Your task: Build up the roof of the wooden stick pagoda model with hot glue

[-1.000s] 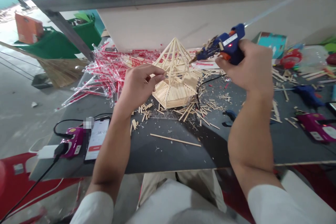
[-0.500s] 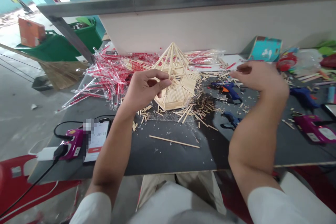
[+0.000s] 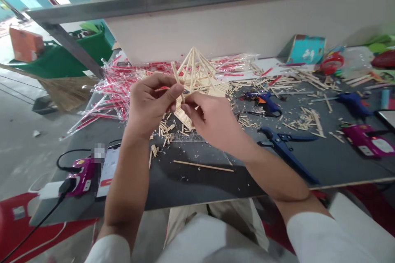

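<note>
Between the fingertips of my left hand (image 3: 148,100) is a short thin wooden stick (image 3: 175,70), held tilted. My right hand (image 3: 214,117) pinches the lower end of that same stick, its fingers touching or nearly touching those of the left. Just behind both hands stands a model made of wooden sticks (image 3: 219,90), with a pointed frame of sticks on top; my hands hide much of its base. One long loose stick (image 3: 203,166) lies on the dark table in front, and a clear ruler (image 3: 188,137) lies partly under my right hand.
Blue cutters (image 3: 290,152) and two blue glue guns (image 3: 267,103) lie at right among stick offcuts. Red-and-clear plastic wrappers (image 3: 114,94) pile up at left and behind. Purple power strips (image 3: 82,176) sit at both sides, a phone (image 3: 108,168) at left. A metal rail (image 3: 197,2) runs behind.
My right hand has come from the back right of the table to the left hand and pinches the stick there. The blue cutters, earlier hidden behind my right arm, now show fully.
</note>
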`<state>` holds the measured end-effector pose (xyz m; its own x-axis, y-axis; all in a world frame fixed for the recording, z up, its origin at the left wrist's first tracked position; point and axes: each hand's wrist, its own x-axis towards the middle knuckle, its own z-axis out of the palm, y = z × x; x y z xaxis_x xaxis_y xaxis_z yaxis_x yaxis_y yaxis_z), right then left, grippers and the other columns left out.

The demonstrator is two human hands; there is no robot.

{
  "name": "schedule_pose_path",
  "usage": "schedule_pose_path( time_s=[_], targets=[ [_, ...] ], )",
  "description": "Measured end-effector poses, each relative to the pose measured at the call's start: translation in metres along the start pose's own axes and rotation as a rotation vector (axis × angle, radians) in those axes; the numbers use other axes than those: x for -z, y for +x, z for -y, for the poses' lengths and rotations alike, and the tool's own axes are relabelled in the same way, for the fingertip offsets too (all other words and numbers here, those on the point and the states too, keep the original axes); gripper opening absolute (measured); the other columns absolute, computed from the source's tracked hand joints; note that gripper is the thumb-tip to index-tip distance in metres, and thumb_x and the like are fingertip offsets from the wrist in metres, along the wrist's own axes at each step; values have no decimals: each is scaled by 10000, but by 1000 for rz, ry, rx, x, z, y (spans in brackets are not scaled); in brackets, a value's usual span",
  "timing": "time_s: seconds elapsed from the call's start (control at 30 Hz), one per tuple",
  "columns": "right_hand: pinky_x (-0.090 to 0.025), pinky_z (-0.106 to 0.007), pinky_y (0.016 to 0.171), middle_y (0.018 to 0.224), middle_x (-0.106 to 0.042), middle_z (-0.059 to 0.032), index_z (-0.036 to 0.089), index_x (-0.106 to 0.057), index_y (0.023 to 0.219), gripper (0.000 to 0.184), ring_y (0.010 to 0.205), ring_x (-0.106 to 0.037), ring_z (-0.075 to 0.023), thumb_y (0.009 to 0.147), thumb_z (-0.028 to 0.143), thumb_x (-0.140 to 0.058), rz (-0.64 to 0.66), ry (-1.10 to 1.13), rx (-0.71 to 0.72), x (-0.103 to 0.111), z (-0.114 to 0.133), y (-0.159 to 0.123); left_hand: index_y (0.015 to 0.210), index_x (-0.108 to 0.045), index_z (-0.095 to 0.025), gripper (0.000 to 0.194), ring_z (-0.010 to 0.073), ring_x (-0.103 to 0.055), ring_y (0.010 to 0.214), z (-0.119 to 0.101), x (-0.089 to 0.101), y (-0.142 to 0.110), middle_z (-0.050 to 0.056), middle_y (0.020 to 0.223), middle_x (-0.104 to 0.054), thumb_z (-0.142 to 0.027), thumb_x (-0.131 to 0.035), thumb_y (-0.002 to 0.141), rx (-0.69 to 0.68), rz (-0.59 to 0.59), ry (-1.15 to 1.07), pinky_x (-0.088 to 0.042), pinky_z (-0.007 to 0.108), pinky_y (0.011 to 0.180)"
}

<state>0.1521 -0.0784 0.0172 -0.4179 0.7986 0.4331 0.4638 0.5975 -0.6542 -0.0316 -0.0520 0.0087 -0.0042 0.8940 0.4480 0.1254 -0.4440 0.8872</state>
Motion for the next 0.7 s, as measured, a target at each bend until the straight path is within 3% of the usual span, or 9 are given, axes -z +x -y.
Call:
schedule_pose_path(
  time_s=[0.23,0.43,0.7],
  targets=[
    [-386,-303,683,783,-675,-43,181,-628,897,274,674,-596,-142,1075,326,-478,32,-8,-111,10,-9,3,900,-713,-234,255,65,-570,489,3,-5,4,9,804,-723,-469,-813,901,-21,-51,92,-456,218,428],
    [-387,-323,664,763,-693,-62,167,-640,857,267,633,-595,-148,1051,293,-506,-68,-194,-216,24,-20,5,901,-696,-199,77,46,-579,487,7,-10,5,-4,803,-724,-252,-731,944,-57,-59,216,-463,195,458],
    [-414,-356,700,774,-719,-94,166,-645,814,321,648,-621,-173,1056,251,-453,-43,-259,-357,13,-31,13,859,-722,-198,74,73,-579,588,12,-15,4,-6,804,-723,-247,-719,914,-61,-25,362,-475,224,542]
  ],
)
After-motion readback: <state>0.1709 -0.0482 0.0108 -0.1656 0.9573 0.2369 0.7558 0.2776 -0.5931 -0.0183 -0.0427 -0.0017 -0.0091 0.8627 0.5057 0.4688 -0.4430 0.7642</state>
